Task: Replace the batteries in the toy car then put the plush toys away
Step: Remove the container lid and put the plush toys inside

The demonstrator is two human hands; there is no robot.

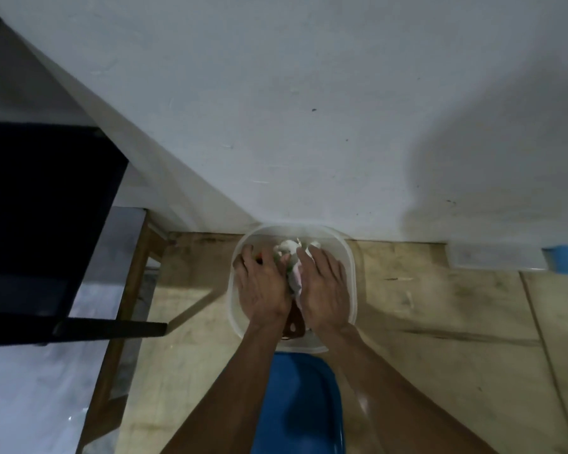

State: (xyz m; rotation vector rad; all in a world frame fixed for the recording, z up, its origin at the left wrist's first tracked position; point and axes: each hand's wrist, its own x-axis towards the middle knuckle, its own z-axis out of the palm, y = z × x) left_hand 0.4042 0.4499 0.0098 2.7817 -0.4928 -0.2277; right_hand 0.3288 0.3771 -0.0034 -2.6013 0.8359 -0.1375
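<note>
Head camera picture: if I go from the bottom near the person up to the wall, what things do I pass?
Blue lid → clear plastic tub with both hands pressing plush toys inside → white wall.

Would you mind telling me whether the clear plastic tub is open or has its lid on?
Open: both hands press plush toys inside the tub, and the blue lid lies beside it.

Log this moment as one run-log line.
stage: stowing plush | left hand: pressing into clear tub | right hand: on plush toys | blue lid: off, nearer the person
</note>
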